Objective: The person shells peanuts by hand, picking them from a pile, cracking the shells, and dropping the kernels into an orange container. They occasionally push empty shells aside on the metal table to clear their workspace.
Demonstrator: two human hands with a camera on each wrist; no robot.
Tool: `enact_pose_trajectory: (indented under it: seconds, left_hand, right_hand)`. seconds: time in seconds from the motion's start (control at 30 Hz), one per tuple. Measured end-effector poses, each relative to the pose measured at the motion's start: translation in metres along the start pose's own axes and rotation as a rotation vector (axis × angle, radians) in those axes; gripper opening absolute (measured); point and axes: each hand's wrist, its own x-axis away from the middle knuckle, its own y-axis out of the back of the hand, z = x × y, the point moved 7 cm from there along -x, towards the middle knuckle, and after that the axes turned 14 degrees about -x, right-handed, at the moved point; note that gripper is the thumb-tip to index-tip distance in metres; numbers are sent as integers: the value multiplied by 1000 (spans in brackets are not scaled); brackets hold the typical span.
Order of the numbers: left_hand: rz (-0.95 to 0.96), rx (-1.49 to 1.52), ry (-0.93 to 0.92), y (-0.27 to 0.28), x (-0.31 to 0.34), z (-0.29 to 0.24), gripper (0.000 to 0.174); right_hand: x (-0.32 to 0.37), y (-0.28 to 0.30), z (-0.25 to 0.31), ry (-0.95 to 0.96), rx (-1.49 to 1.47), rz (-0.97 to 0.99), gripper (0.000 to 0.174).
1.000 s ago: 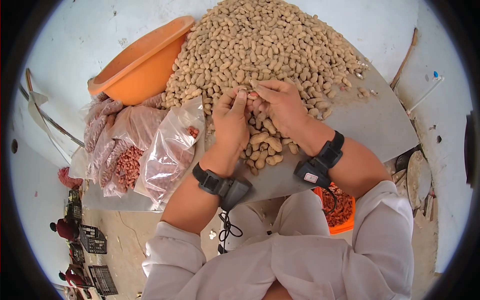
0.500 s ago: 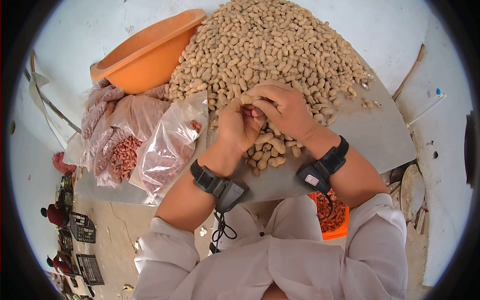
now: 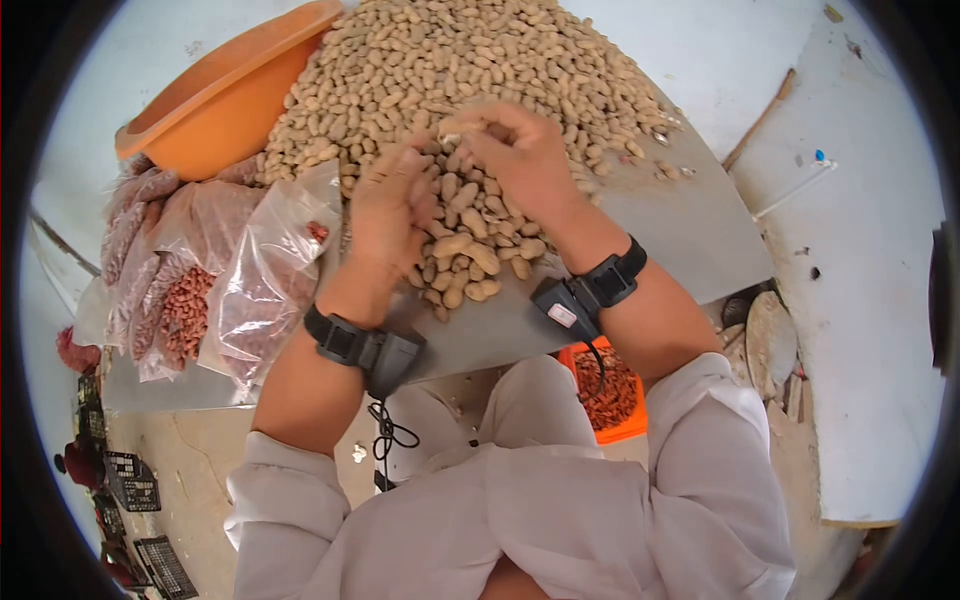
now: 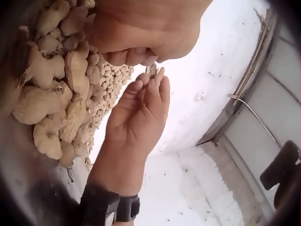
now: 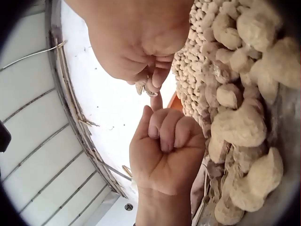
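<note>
Over the peanut pile, my right hand [image 3: 530, 158] pinches a broken peanut shell [image 5: 146, 89] between thumb and fingertips. My left hand [image 3: 385, 212] stands just left of it, palm turned inward. In the right wrist view, several fingers of this left hand [image 5: 167, 150] curl against the palm while the forefinger reaches up near the shell. The curled fingers hide the inside of that hand. Below both hands lie unshelled peanuts [image 3: 465, 255], a small spill at the front of the large heap [image 3: 470, 55].
Clear plastic bags [image 3: 265, 275] of red kernels lie left on the grey table [image 3: 680, 240]. An orange tub [image 3: 220, 115] leans behind them. Under the front edge stands an orange container [image 3: 625, 432] of red kernels or skins. Black crates [image 3: 135, 480] stand on the floor at far left.
A second ago both hands' fingertips met at a peanut with a red kernel showing. Now the hands are slightly apart, the right holding the shell. The head view has shifted, moving everything leftward.
</note>
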Motion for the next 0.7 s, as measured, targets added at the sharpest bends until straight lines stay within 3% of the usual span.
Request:
enact_pose_trajectory:
  seconds: [0.17,0.4,0.57,0.7]
  left_hand:
    - [-69,1,-51,22,-6,-3,24]
    - [-50,-7,-101,19,-2,-6,26]
    - [-47,23,-116,21,-3,-5,26]
    - [-49,12,-116,22,-4,-4,26]
  right_hand:
    - [13,59,21,-147,38,-67,16]
    - [59,203,14,-623,304,-75,15]
    - [73,237,10,-822,361,-179,14]
    - [38,263,7,-521,861,-127,20]
